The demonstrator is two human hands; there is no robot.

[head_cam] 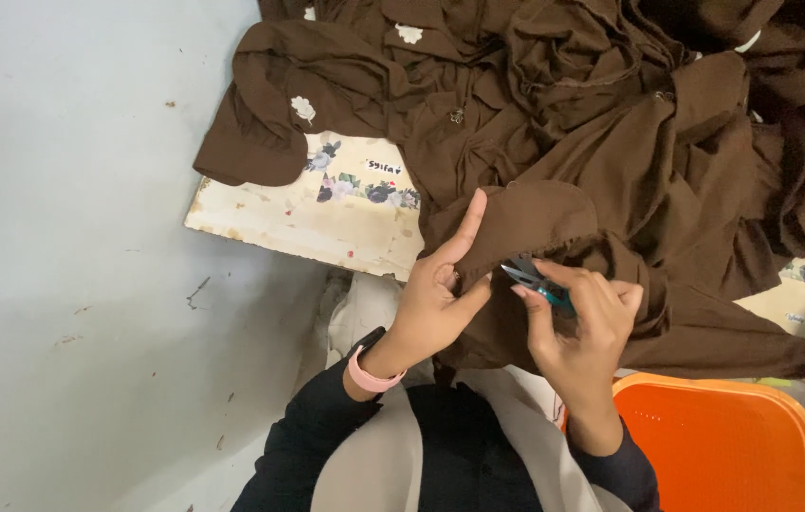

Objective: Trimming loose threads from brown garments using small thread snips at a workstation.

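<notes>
The left hand (431,303) pinched a fold of soft, limp brown cloth (535,213); the right hand (578,318) clasped small teal snips (537,282) at its hem, best held near the edge.

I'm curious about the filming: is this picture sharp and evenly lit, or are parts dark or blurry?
Head view: soft, even light, no glare; the pile of dark brown cloth garments swallows detail in its folds; the left hand and right hand with the small teal thread snips look sharp; the orange plastic basket is cut off.
</notes>
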